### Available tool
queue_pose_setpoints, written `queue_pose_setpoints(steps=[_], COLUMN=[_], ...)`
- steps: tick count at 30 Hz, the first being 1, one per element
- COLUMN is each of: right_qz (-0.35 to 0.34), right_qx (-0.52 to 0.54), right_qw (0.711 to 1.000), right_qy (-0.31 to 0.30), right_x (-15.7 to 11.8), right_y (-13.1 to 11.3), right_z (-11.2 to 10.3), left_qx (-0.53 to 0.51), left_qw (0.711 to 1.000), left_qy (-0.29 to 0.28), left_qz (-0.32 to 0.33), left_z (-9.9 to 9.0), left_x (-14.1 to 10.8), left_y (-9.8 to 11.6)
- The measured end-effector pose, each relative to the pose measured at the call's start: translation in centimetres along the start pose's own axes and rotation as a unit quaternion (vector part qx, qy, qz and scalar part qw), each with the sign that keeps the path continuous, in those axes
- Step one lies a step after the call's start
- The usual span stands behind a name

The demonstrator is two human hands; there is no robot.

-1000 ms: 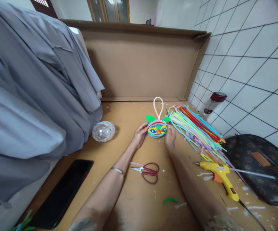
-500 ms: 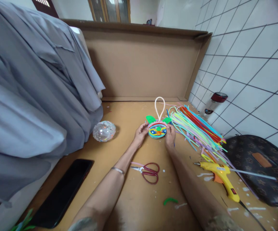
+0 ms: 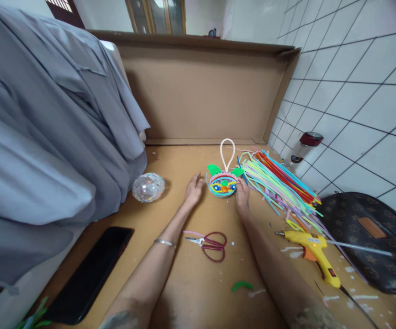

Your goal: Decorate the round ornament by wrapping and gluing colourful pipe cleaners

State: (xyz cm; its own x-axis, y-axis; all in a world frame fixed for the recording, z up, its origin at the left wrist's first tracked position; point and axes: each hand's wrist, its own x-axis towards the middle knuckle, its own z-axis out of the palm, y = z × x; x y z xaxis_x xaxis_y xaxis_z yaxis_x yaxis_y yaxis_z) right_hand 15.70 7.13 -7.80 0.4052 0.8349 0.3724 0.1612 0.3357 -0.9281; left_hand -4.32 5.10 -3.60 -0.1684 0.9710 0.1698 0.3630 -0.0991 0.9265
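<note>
One left hand (image 3: 194, 189), one right hand (image 3: 242, 193), one ornament (image 3: 224, 188) between them! One clear ball (image 3: 148, 187) left of both, one pair of scissors (image 3: 203, 241) short of them, one glue gun (image 3: 316, 244) and one bag (image 3: 350, 228) to their right.

passable gap between left hand (image 3: 194, 189) and ball (image 3: 148, 187), scissors (image 3: 214, 247) nearer, cardboard (image 3: 204, 91) blocking beyond

Soft light, edges apparently stretched
</note>
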Motion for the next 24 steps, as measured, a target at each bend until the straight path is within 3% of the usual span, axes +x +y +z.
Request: queue_pose_setpoints(steps=[3, 5, 12, 17, 24], right_qz=[0.020, 0.028, 0.036, 0.023, 0.009], right_qx=[0.011, 0.014, 0.017, 0.005, -0.021], right_qw=[1.000, 1.000, 0.999, 1.000, 1.000], right_qy=[0.004, 0.005, 0.026, 0.001, -0.003], right_x=[-0.1, -0.3, -0.7, -0.7, -0.8], right_y=[-0.4, -0.8, -2.0, -2.0, -1.7], right_z=[0.0, 0.0, 0.0, -0.1, -0.3], left_qx=[0.188, 0.224, -0.017, -0.109, -0.164], left_qw=[0.978, 0.967, 0.975, 0.972, 0.951], left_qy=[-0.069, -0.096, -0.150, -0.191, -0.263], left_qz=[0.052, 0.079, 0.165, 0.085, 0.022], left_z=[0.3, 0.8, 1.6, 1.2, 1.1], left_x=[-0.4, -0.3, 1.8, 3.1, 5.6], left_y=[0.4, 0.4, -0.5, -0.2, 0.7])
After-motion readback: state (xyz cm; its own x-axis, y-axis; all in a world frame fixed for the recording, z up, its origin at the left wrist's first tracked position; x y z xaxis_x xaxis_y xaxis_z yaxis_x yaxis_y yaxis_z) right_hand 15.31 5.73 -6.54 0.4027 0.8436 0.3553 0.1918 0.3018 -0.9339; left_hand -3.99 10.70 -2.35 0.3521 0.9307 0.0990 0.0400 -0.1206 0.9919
